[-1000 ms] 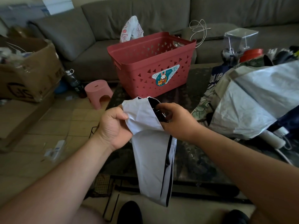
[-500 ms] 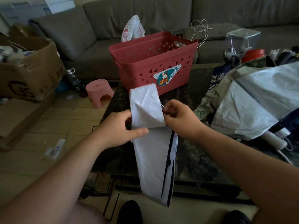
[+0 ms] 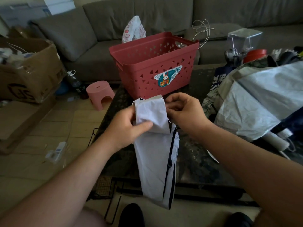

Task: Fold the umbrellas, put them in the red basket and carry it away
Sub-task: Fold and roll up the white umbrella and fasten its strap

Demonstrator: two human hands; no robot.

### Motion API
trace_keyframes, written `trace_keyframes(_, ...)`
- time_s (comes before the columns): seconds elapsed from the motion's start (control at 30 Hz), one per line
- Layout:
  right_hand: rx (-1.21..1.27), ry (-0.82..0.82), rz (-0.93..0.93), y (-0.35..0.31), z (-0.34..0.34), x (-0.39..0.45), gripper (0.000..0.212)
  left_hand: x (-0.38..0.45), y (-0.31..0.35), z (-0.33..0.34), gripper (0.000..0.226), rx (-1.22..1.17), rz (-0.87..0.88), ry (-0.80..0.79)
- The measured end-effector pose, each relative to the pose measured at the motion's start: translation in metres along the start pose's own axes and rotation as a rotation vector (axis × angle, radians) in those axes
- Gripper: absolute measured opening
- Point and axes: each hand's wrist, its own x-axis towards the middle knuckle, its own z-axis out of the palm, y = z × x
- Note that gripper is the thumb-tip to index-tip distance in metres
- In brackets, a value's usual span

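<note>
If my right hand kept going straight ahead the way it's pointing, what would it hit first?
Probably the red basket, just beyond the right hand and the white umbrella it pinches; depth is unclear from one view.

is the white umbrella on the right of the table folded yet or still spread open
Spread. The white umbrella lies with its canopy billowed wide over the pile on the table, handle end poking out below, not rolled like the one in the hands.
</note>
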Motion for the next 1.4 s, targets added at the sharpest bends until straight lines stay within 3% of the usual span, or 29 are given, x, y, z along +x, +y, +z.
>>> trace_keyframes(0.1, -0.007, 0.037, 0.017, 0.000, -0.001, 0.000, 0.021, 0.002, 0.000, -0.011, 0.021, 0.158, 0.201, 0.317)
trace_keyframes(0.17, -0.022, 0.027, 0.006, -0.002, 0.000, -0.001, 0.022, 0.004, -0.004, -0.014, 0.042, 0.163, 0.249, 0.391)
trace_keyframes(0.27, -0.100, -0.036, -0.044, -0.003, 0.004, -0.004, 0.030, 0.007, -0.007, -0.012, 0.084, 0.309, 0.234, 0.367)
trace_keyframes(0.3, -0.128, -0.049, -0.064, -0.003, 0.004, -0.004, 0.031, 0.008, -0.006, -0.011, 0.087, 0.339, 0.205, 0.356)
trace_keyframes(0.33, -0.147, -0.056, -0.079, -0.002, 0.004, -0.004, 0.031, 0.010, -0.005, -0.011, 0.080, 0.343, 0.180, 0.342)
trace_keyframes(0.47, -0.153, -0.022, -0.072, -0.001, 0.002, -0.003, 0.026, 0.015, -0.005, -0.014, 0.015, 0.299, 0.207, 0.341)
trace_keyframes(0.57, -0.159, -0.009, -0.066, 0.000, 0.000, -0.003, 0.021, 0.016, -0.001, -0.013, 0.014, 0.250, 0.218, 0.400)
trace_keyframes(0.63, -0.204, -0.049, -0.115, 0.001, -0.002, -0.002, 0.029, 0.020, 0.002, -0.013, 0.005, 0.242, 0.220, 0.400)
trace_keyframes(0.7, -0.247, -0.102, -0.163, 0.001, -0.002, 0.000, 0.037, 0.026, 0.007, -0.015, 0.023, 0.289, 0.246, 0.392)
trace_keyframes(0.77, -0.294, -0.094, -0.176, 0.002, -0.001, 0.002, 0.031, 0.031, 0.011, -0.014, 0.033, 0.318, 0.297, 0.374)
trace_keyframes(0.93, -0.478, -0.014, -0.254, 0.003, -0.004, 0.009, 0.015, 0.036, 0.016, -0.009, 0.032, 0.229, 0.292, 0.305)
trace_keyframes(1.07, -0.438, -0.026, -0.191, 0.004, -0.010, 0.015, 0.012, 0.034, 0.006, -0.017, 0.084, 0.200, 0.085, 0.120)
trace_keyframes(1.13, -0.405, -0.043, -0.166, 0.005, -0.009, 0.014, 0.012, 0.032, 0.002, -0.018, 0.074, 0.268, 0.034, 0.110)
trace_keyframes(1.27, -0.391, -0.064, -0.184, 0.006, -0.007, 0.011, 0.017, 0.031, -0.001, -0.018, 0.024, 0.185, 0.014, 0.164)
trace_keyframes(1.4, -0.433, -0.115, -0.160, 0.002, -0.006, 0.007, 0.041, 0.029, -0.006, -0.017, 0.022, 0.060, 0.022, 0.186)
